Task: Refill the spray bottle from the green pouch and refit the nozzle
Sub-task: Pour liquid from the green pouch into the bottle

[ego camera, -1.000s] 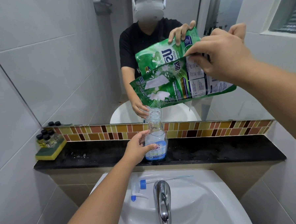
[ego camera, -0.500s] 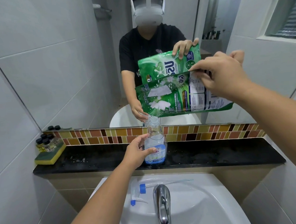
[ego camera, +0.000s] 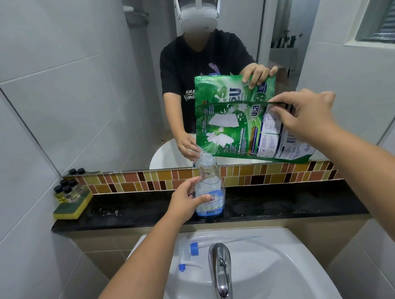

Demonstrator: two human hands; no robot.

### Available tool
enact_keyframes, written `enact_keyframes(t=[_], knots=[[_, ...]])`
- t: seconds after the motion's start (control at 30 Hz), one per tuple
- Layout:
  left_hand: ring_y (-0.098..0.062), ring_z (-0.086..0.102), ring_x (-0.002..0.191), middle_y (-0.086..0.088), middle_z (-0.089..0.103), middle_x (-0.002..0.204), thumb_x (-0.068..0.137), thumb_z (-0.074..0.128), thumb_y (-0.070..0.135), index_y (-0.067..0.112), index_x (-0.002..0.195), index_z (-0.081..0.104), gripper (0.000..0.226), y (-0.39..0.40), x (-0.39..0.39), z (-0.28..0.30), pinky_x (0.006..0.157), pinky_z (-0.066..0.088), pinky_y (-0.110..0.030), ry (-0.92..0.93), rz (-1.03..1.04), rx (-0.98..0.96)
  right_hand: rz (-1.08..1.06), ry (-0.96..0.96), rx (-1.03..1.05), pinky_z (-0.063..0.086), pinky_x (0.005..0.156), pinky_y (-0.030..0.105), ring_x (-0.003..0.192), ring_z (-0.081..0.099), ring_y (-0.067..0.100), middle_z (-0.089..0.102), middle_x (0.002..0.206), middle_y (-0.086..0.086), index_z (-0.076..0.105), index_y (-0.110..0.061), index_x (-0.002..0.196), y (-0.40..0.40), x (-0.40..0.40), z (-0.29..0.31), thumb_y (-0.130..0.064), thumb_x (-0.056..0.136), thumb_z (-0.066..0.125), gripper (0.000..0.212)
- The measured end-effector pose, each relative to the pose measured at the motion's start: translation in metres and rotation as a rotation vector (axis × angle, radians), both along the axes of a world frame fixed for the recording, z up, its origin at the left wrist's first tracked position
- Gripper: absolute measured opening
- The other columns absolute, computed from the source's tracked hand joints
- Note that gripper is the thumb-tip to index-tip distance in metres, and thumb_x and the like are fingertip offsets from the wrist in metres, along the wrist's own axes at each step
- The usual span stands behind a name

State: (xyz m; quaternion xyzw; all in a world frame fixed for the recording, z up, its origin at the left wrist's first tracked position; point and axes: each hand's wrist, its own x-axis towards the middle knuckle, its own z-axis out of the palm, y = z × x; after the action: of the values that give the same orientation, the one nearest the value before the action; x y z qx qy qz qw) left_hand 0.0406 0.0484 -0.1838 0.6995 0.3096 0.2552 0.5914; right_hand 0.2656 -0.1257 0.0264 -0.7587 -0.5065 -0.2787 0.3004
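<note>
White sink [ego camera: 278, 273] nearest, with the nozzle [ego camera: 189, 256] lying on its back rim left of the tap [ego camera: 220, 269]. On the black ledge [ego camera: 286, 204] behind, near its middle, the left hand [ego camera: 185, 201] wraps the open bottle [ego camera: 209, 190]. Above, the right hand [ego camera: 304, 116] pinches the pouch [ego camera: 243, 133] at its upper edge; the pouch looks soft and floppy, so a second grip near the low corner over the bottle's mouth would likely help.

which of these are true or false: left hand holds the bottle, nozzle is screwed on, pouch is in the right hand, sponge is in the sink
1. The left hand holds the spray bottle on the black ledge. True.
2. The nozzle is screwed on. False: it lies on the sink rim, bottle neck open.
3. The right hand tilts the green pouch over the bottle. True.
4. The sponge is in the sink. False: it sits on the ledge's left end.
</note>
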Motion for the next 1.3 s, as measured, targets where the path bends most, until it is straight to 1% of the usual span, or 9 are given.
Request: enact_keyframes(t=[0.23,0.33,0.47,0.63,0.77,1.03,1.1,1.17,1.3], knots=[[0.002,0.057,0.105,0.018,0.062,0.114,0.074,0.083,0.015,0.03,0.126,0.057,0.06,-0.001,-0.001,0.001,0.081,0.054,-0.018,-0.006,-0.007,-0.009,0.009,-0.013,-0.003,0.015,0.073,0.036,0.082,0.043,0.014,0.05,0.073,-0.02,0.071,-0.032,0.098,-0.004,-0.003,-0.001,-0.032,0.089,0.061,0.013],[-0.005,0.057,0.112,0.012,0.063,0.12,0.074,0.083,0.015,0.028,0.129,0.056,0.063,0.0,0.0,0.001,0.091,0.054,-0.03,0.011,0.0,-0.013,0.016,-0.029,-0.002,0.017,0.074,0.038,0.081,0.043,0.014,0.05,0.072,-0.02,0.071,-0.031,0.097,-0.004,-0.004,0.0,-0.03,0.089,0.062,0.012],[-0.009,0.056,0.116,0.01,0.062,0.122,0.075,0.082,0.014,0.029,0.128,0.056,0.061,-0.001,0.0,0.001,0.093,0.054,-0.038,0.021,0.005,-0.026,0.013,-0.035,-0.01,0.018,0.074,0.039,0.081,0.044,0.015,0.051,0.073,-0.018,0.071,-0.03,0.098,-0.006,-0.003,0.0,-0.03,0.089,0.062,0.013],[-0.01,0.055,0.117,0.01,0.062,0.122,0.075,0.082,0.014,0.029,0.128,0.056,0.061,-0.001,0.0,0.002,0.092,0.055,-0.035,0.02,0.004,-0.024,0.012,-0.045,-0.022,0.018,0.075,0.039,0.082,0.045,0.016,0.057,0.079,-0.016,0.071,-0.03,0.099,-0.009,-0.003,0.002,-0.03,0.089,0.062,0.014],[-0.012,0.055,0.119,0.006,0.062,0.126,0.075,0.081,0.013,0.028,0.129,0.056,0.062,-0.001,0.0,0.002,0.094,0.054,-0.041,0.021,0.003,-0.035,0.009,-0.048,-0.034,0.018,0.075,0.04,0.085,0.047,0.018,0.059,0.08,-0.015,0.071,-0.031,0.099,-0.01,-0.003,0.004,-0.03,0.089,0.063,0.014],[-0.011,0.054,0.119,0.008,0.061,0.126,0.076,0.081,0.014,0.035,0.121,0.054,0.056,-0.001,0.0,0.003,0.087,0.054,-0.025,0.01,-0.002,-0.008,-0.002,-0.026,-0.044,0.016,0.073,0.038,0.083,0.048,0.018,0.055,0.076,-0.018,0.071,-0.031,0.098,-0.019,0.001,0.0,-0.03,0.089,0.061,0.013],[-0.012,0.054,0.12,0.006,0.061,0.129,0.076,0.081,0.014,0.032,0.124,0.055,0.058,-0.001,0.0,0.002,0.092,0.053,-0.031,0.014,0.001,-0.008,-0.005,-0.004,-0.031,0.016,0.074,0.037,0.083,0.047,0.016,0.054,0.074,-0.02,0.071,-0.033,0.097,-0.021,0.003,-0.003,-0.03,0.09,0.061,0.013],[-0.012,0.054,0.12,0.005,0.061,0.13,0.076,0.081,0.014,0.029,0.129,0.054,0.061,-0.001,0.0,0.002,0.091,0.053,-0.028,0.011,0.001,-0.012,-0.014,0.044,-0.01,0.016,0.075,0.037,0.084,0.046,0.012,0.057,0.077,-0.019,0.069,-0.035,0.097,-0.022,0.007,-0.007,-0.033,0.09,0.06,0.012],[-0.011,0.053,0.121,0.006,0.06,0.13,0.076,0.081,0.014,0.03,0.129,0.054,0.061,-0.001,0.0,0.002,0.089,0.053,-0.028,0.009,0.002,-0.016,-0.015,0.315,0.099,0.015,0.077,0.033,0.095,0.05,0.015,0.066,0.085,-0.014,0.065,-0.04,0.09,-0.02,0.012,-0.018,-0.04,0.089,0.06,0.006]])
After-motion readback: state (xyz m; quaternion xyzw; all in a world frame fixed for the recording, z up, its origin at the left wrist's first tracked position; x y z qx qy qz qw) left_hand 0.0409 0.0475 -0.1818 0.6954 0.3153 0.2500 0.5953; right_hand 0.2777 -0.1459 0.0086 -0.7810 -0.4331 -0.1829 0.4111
